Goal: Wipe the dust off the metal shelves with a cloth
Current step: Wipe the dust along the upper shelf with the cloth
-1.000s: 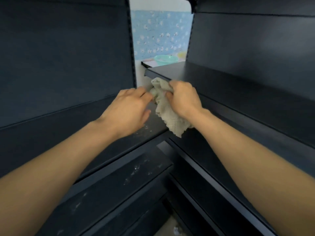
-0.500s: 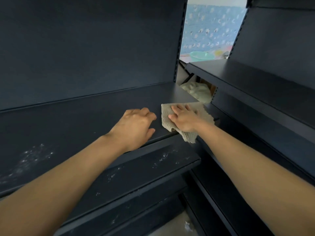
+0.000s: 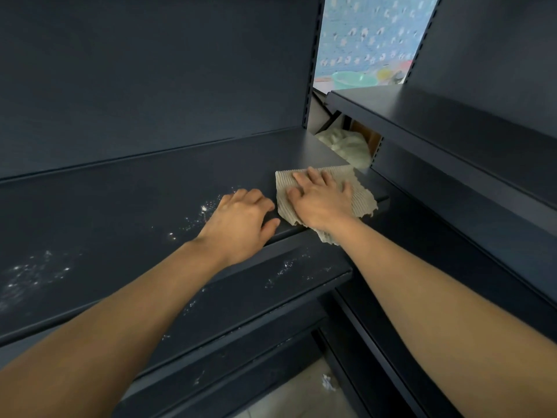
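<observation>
A beige ribbed cloth [image 3: 358, 194] lies spread flat at the right end of the dark metal shelf [image 3: 144, 194]. My right hand [image 3: 321, 200] presses on it with straight, spread fingers; one corner of the cloth hangs over the shelf's front edge. My left hand [image 3: 241, 224] rests beside it on the bare shelf near the front edge, fingers loosely bent and holding nothing. White dust specks [image 3: 196, 215] lie just left of my left hand, and another dusty patch [image 3: 33, 273] sits at the shelf's far left.
A lower shelf [image 3: 271, 291] with dust streaks juts out below. Another dark shelf unit [image 3: 452, 122] stands at a right angle on the right. Through the gap show a green basin [image 3: 352, 81] and a pale bundle [image 3: 349, 146]. Light floor [image 3: 301, 396] lies below.
The cloth went from bunched in both hands in the air to spread flat on the shelf under my right hand. My left hand let go and settled on the shelf.
</observation>
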### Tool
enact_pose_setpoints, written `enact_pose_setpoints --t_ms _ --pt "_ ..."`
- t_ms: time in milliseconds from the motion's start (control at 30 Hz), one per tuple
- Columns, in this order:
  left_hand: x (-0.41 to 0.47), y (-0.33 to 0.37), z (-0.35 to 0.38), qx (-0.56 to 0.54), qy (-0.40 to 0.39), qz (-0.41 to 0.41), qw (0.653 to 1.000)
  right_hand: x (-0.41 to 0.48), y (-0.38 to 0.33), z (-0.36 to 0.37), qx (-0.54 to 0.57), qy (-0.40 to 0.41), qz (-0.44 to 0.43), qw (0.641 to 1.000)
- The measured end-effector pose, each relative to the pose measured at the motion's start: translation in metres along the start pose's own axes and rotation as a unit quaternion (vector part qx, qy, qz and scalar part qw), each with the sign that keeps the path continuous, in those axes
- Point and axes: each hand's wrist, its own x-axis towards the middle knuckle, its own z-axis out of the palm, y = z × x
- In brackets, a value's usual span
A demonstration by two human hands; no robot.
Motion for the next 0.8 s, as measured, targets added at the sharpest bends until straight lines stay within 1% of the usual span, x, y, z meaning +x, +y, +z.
enact_pose_setpoints --t_ms 100,267,500,800 --pt "0.0 -0.002 0.003 -0.002 0.021 0.002 1.0 0.012 0.003 -0.003 -0.007 -0.012 -0.011 1.0" --pt "-0.004 -0.002 0.01 -0.004 0.071 -0.004 0.997 0.035 0.002 -0.004 -0.005 -0.038 -0.002 0.999" --pt "-0.003 -0.002 0.012 -0.012 0.075 -0.006 0.997 0.06 -0.001 -0.001 -0.018 -0.037 -0.029 0.999" --pt "-0.002 -0.002 0.014 -0.014 0.089 -0.012 0.996 0.06 0.001 0.001 -0.025 -0.034 -0.044 0.998"
